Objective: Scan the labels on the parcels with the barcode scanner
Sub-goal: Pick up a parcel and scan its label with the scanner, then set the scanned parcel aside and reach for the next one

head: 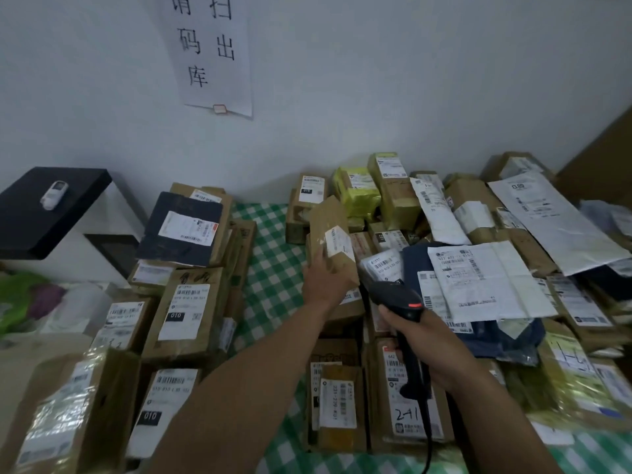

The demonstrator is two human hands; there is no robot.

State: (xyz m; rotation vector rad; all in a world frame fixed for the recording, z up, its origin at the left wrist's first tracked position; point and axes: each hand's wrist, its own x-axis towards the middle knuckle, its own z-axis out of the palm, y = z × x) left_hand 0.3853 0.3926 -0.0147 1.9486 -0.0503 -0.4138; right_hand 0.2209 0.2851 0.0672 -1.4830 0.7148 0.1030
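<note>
My left hand grips a small brown cardboard parcel from below and holds it tilted above the table, its white label facing right. My right hand is closed around the handle of a black barcode scanner with a red button on top. The scanner's head sits just below and right of the held parcel, close to its label. The scanner's cable drops toward the bottom edge.
A pile of labelled parcels fills the left, a larger heap of boxes and mailer bags the right. Green checked tablecloth shows between them. A black-and-white box stands far left; a paper sign hangs on the wall.
</note>
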